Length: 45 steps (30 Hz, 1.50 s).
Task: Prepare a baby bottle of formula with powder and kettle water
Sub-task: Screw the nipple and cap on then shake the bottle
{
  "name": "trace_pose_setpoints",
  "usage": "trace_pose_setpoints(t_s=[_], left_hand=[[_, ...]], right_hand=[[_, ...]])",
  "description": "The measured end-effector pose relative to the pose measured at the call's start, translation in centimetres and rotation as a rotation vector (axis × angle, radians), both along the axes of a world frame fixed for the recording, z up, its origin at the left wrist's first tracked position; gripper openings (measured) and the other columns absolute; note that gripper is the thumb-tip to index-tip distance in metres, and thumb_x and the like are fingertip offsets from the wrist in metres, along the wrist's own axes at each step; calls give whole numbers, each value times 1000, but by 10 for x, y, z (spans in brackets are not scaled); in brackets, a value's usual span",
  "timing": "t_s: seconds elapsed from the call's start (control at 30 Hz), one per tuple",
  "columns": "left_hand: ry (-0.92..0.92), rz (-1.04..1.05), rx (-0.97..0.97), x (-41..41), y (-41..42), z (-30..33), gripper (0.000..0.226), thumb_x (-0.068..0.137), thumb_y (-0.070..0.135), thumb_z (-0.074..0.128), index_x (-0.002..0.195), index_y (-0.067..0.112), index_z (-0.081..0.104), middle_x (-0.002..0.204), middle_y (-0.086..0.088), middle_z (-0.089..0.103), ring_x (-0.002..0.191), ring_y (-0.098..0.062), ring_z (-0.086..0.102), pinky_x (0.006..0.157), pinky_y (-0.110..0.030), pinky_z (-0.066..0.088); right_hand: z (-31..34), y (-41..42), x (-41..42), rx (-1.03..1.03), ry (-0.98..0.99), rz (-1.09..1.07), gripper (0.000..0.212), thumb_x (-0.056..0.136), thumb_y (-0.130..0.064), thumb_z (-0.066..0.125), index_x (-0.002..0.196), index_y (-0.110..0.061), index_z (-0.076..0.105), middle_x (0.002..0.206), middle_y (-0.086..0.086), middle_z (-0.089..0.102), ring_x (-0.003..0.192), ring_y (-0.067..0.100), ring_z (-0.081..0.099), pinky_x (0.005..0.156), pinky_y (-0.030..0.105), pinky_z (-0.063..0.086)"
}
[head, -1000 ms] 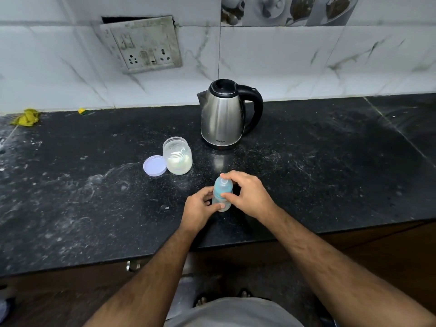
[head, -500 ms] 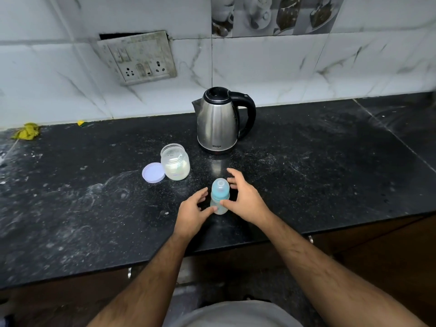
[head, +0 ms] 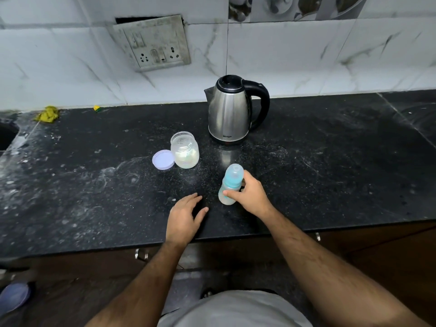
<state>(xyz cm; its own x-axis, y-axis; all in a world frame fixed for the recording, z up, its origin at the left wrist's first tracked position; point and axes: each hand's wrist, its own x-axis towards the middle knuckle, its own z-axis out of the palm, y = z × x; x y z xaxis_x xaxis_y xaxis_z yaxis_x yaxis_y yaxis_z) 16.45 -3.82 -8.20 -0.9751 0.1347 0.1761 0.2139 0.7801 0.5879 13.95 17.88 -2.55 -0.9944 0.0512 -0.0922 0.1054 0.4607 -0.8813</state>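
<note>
the baby bottle [head: 230, 184] sits just below the middle of the frame on the black surface [head: 330, 175], capped in blue with its clear cover on and tilted a little to the right, and your right hand [head: 250, 197] curls its thumb and fingers round the lower body. a second ago both hands were on it; now your left hand [head: 182, 218] has let go and hovers low over the surface beside it, fingers relaxed and holding nothing. that reads as the top being screwed shut, so mixing or setting it down looks like what is left. up and left stands the open powder jar [head: 185, 149] with its lilac lid [head: 163, 159] touching it. behind, the steel kettle [head: 230, 109] carries a small printed name near its base, too small to read for certain.
</note>
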Motion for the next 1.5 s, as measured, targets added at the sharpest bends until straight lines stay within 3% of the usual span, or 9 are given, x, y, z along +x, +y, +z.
trace_pose_setpoints(t_s=[0.2,0.33,0.43,0.67,0.83,1.03,1.2,1.37,1.5], left_hand=[[-63,-90,-365,-5,14,-11,83,89,74,37,152,20,36,164,-9,22,153,-27,11,124,-46,7],[-95,-88,-444,-4,22,-19,97,84,84,15,156,21,25,166,-10,11,154,-28,-1,123,-48,2],[-107,-70,-477,-2,24,-25,97,84,85,7,157,21,21,166,-9,8,154,-26,-6,123,-48,0],[-120,-42,-496,-3,26,-30,94,85,85,11,157,25,20,167,-3,8,154,-21,-6,124,-46,-1],[-140,-26,-451,-6,27,-27,93,84,82,1,156,27,22,167,0,8,154,-19,-4,124,-43,-2],[-153,4,-445,-6,30,-24,95,82,83,6,156,27,23,167,1,10,154,-18,-3,124,-42,-2],[-145,25,-460,-5,32,-24,102,78,88,1,156,27,23,166,1,12,154,-18,-1,124,-43,0],[-145,31,-469,-4,32,-24,95,82,85,10,156,28,22,167,2,11,154,-17,-2,125,-43,0],[-148,38,-467,-4,33,-23,92,83,83,12,157,29,22,167,3,10,154,-16,-3,125,-42,0]], right_hand=[[14,27,4,-158,41,-47,64,70,-22,85,125,-26,53,112,-5,69,103,12,68,93,47,55],[30,44,10,-309,44,-91,97,79,-27,79,151,-46,15,105,1,74,96,20,73,85,50,58],[40,55,15,-387,58,-78,100,84,-30,74,147,-58,1,96,0,75,92,17,74,67,47,62],[55,77,16,-596,69,-109,85,92,-17,68,151,-47,13,90,2,76,87,21,75,54,34,58],[62,73,17,-568,-7,125,81,85,-19,73,143,-49,24,91,8,77,81,24,75,52,33,57],[78,70,12,-738,113,-71,78,85,-25,70,148,-36,25,97,4,75,82,23,74,53,34,56],[83,70,25,-656,84,100,78,84,-19,70,145,-39,26,90,5,76,78,20,75,52,32,57],[95,74,18,-783,203,-166,79,87,-23,68,151,-31,21,92,-1,75,81,19,74,56,35,58],[90,67,27,-700,80,39,85,85,-18,70,153,-30,19,90,7,76,79,23,74,53,35,57]])
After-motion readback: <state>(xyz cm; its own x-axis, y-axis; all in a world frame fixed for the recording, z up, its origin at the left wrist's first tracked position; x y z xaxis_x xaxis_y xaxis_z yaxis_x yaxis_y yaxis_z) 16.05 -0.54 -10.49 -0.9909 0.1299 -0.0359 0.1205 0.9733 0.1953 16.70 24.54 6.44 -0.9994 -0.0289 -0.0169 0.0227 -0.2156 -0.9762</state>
